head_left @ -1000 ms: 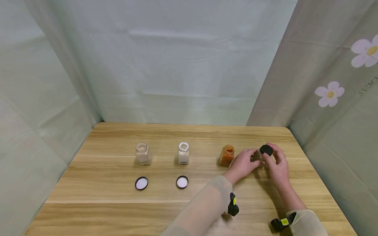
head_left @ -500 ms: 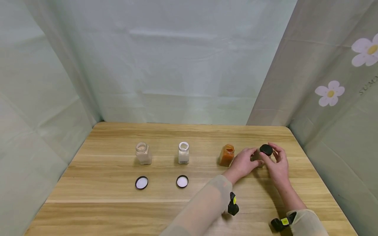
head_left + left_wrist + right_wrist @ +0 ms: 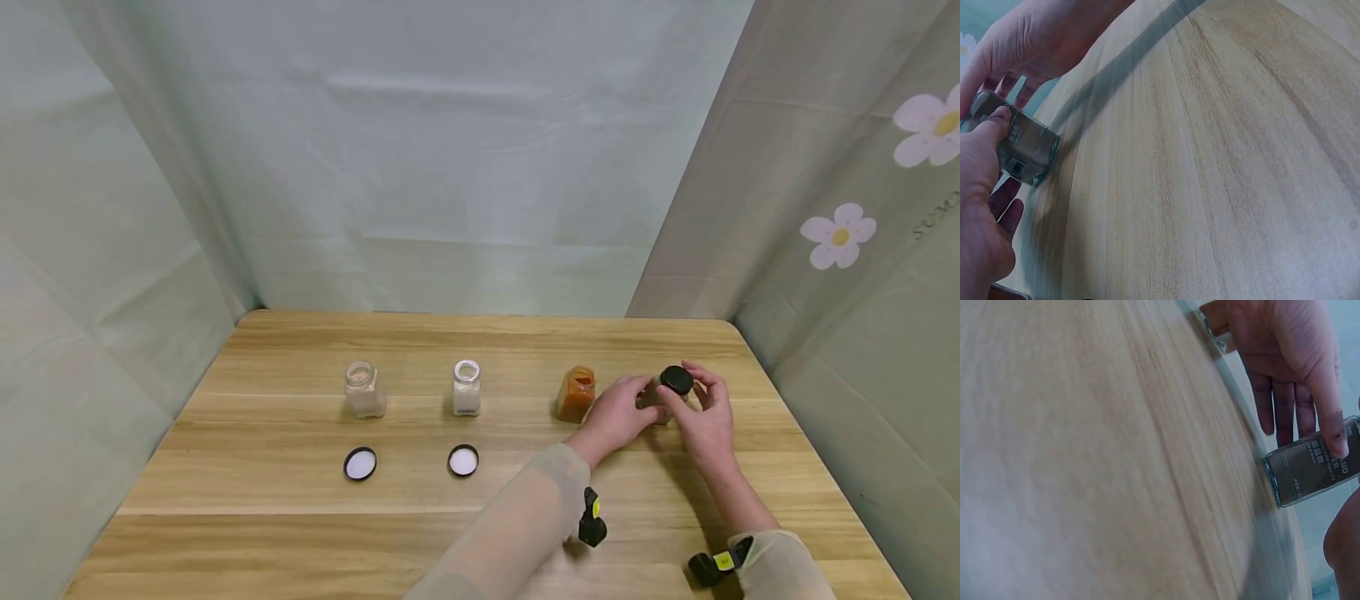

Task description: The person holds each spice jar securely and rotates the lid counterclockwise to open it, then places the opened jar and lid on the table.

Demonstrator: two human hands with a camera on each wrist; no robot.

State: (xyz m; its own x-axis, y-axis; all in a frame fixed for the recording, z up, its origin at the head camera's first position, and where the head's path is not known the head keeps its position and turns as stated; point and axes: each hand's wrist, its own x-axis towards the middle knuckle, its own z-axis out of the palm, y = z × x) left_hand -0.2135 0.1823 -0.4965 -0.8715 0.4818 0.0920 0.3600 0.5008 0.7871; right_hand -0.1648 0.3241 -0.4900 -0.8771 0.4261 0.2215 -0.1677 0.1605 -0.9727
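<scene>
A square glass spice jar (image 3: pixel 1310 469) of grey-brown powder, with printed label text, stands upright at the right of the table. My left hand (image 3: pixel 621 415) grips its body, thumb on the label side in the right wrist view. On top is a black lid (image 3: pixel 677 381), which my right hand (image 3: pixel 708 423) pinches between thumb and fingers. Just left of my left hand stands an open jar of orange-red powder (image 3: pixel 576 397).
Two more open jars stand further left: one of pale beige powder (image 3: pixel 365 394) and one of white contents (image 3: pixel 467 392). In front of them lie two black-rimmed lids, a left lid (image 3: pixel 360 464) and a middle lid (image 3: pixel 463 461), white insides up. Fabric walls enclose the wooden table (image 3: pixel 300 542).
My right thumb has slid left along the lid's near edge, and its fingers have shifted slightly right on the far side. My left hand keeps its hold on the jar.
</scene>
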